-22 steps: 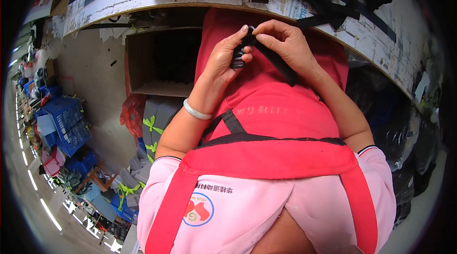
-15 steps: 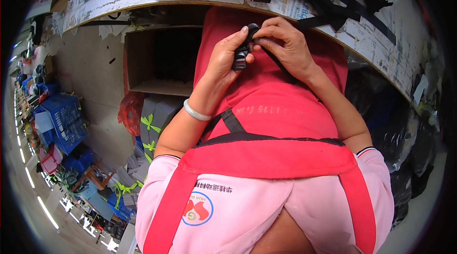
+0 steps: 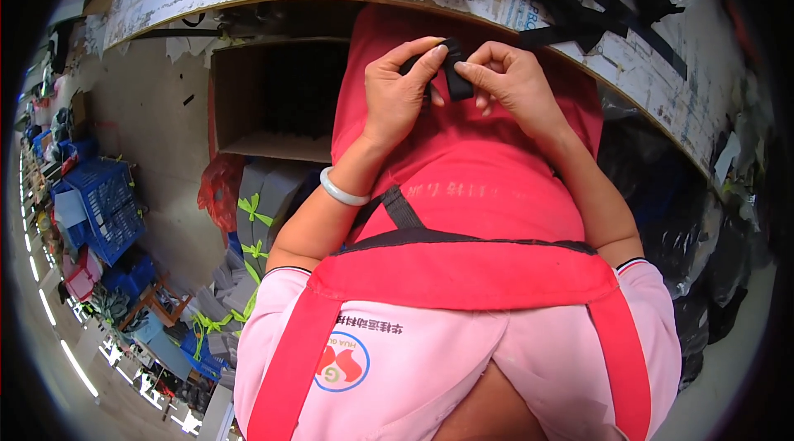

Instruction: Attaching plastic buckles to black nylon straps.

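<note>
Black strap point(image 3: 459, 83): upper middle of frame, between the two hands, over the apron. It bends at its top and one short end hangs down; more dark material shows behind the left fingers, its link to the strap unclear.

Left hand point(image 3: 395, 100): grasping, thumb and forefinger pinched on the strap's top bend. Presumably this fixes the fold and leaves the hanging end accessible.

Right hand point(image 3: 519, 92): thumb tip meets the strap's right side, fingers curled. Cannot tell whether it pinches or merely touches; the contact is partly hidden. Likely placed there to guide the loose end.

Both hands are held close together, probably for fine finger control.

Red apron point(image 3: 471, 164): beneath the hands, covering the lap. White bracelet point(image 3: 342, 190) on left wrist.

Worktop point(image 3: 178, 9): curves across the top of frame; black straps point(image 3: 571, 34) lie on it at upper right, seemingly within reach. Cardboard box point(image 3: 277, 146): left of the apron, open side facing the viewer. Red plastic bag point(image 3: 219, 193): just below it. Blue crate point(image 3: 107, 201): farther out, left side of frame.
</note>
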Available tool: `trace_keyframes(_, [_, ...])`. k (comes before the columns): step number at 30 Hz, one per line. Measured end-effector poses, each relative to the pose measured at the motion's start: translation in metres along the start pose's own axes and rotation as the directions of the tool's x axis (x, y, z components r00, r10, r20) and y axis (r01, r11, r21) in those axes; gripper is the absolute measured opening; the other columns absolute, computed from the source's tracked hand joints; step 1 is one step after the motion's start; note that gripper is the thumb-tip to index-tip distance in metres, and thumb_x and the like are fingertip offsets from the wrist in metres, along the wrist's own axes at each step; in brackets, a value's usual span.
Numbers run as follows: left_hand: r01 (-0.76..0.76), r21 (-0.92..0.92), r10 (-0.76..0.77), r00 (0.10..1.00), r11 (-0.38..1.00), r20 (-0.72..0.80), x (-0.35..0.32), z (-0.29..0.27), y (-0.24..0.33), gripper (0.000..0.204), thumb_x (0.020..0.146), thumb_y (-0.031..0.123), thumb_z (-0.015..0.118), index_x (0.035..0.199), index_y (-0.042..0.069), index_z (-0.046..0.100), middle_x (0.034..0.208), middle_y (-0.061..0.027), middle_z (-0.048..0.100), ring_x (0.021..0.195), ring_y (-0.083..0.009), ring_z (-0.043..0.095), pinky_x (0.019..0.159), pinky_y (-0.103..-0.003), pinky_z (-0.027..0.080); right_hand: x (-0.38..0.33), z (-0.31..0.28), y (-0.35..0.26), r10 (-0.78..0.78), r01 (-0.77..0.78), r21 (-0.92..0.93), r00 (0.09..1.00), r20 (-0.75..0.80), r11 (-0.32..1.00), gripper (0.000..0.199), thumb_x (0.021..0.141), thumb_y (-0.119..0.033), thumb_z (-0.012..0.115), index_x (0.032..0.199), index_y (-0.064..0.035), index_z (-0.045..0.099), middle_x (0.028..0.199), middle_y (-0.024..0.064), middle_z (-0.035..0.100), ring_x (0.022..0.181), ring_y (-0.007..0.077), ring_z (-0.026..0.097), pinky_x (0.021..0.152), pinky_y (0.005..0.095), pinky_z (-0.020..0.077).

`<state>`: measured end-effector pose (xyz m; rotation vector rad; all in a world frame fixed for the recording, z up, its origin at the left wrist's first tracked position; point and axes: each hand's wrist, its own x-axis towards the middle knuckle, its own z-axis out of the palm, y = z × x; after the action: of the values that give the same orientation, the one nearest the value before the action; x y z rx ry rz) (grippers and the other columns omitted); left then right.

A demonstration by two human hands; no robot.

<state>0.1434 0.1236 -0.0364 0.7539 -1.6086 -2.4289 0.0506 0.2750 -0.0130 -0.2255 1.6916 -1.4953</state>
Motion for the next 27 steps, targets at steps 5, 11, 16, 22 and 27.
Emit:
trace_keyframes(5, [-0.145,0.067,0.143,0.989,0.987,0.04,-0.001,-0.002,-0.008,0.018,0.088,0.007,0.067,0.105,0.0,0.068,0.084,-0.0038,0.066,0.051,-0.0093,0.057,0.045,-0.02,0.045,0.004,0.001,-0.002,0.074,-0.074,-0.02,0.997,0.004,0.997,0.018,0.09,-0.02,0.067,0.085,-0.0035,0.061,0.07,-0.0002,0.061,0.054,0.0042,0.056,0.046,0.0182,0.0444])
trace_keyframes(11, [-0.108,0.009,0.107,0.992,0.994,0.062,0.0,-0.005,-0.009,0.017,0.085,0.0,0.068,0.102,0.0,0.069,0.096,-0.0045,0.063,0.058,-0.0087,0.058,0.046,-0.02,0.046,0.006,0.0,0.005,0.006,-0.004,0.105,1.0,-0.019,0.994,0.015,0.091,-0.01,0.064,0.101,-0.0001,0.06,0.074,0.0036,0.063,0.059,0.0079,0.062,0.051,0.0196,0.0509])
trace_keyframes(16, [-0.239,0.048,0.234,0.968,0.97,0.086,0.001,-0.011,-0.014,0.016,0.084,-0.005,0.066,0.099,-0.001,0.07,0.101,-0.0044,0.058,0.063,-0.0085,0.059,0.047,-0.019,0.046,0.003,-0.001,0.007,-0.031,0.016,0.231,0.998,0.059,0.973,0.027,0.095,-0.011,0.058,0.12,-0.0005,0.055,0.095,0.0079,0.063,0.079,0.0146,0.067,0.071,0.0236,0.0558])
trace_keyframes(22, [-0.404,0.231,0.353,0.906,0.885,0.232,-0.002,-0.015,-0.014,0.018,0.083,-0.007,0.066,0.099,0.001,0.07,0.094,-0.0036,0.057,0.063,-0.0075,0.058,0.047,-0.018,0.045,0.01,-0.014,0.004,0.049,-0.053,0.039,0.994,0.1,0.998,0.024,0.091,-0.025,0.066,0.097,-0.002,0.068,0.075,0.0,0.063,0.065,0.0057,0.058,0.059,0.0196,0.0494])
trace_keyframes(27, [-0.423,0.226,0.372,0.897,0.877,0.237,-0.004,-0.014,-0.016,0.018,0.081,-0.007,0.067,0.096,0.003,0.071,0.091,-0.0033,0.058,0.062,-0.0069,0.055,0.049,-0.018,0.044,0.012,-0.009,0.015,-0.163,0.162,-0.127,0.987,0.007,0.978,0.021,0.091,-0.021,0.066,0.097,-0.0015,0.067,0.078,-0.0005,0.063,0.071,0.0047,0.056,0.065,0.0206,0.0476])
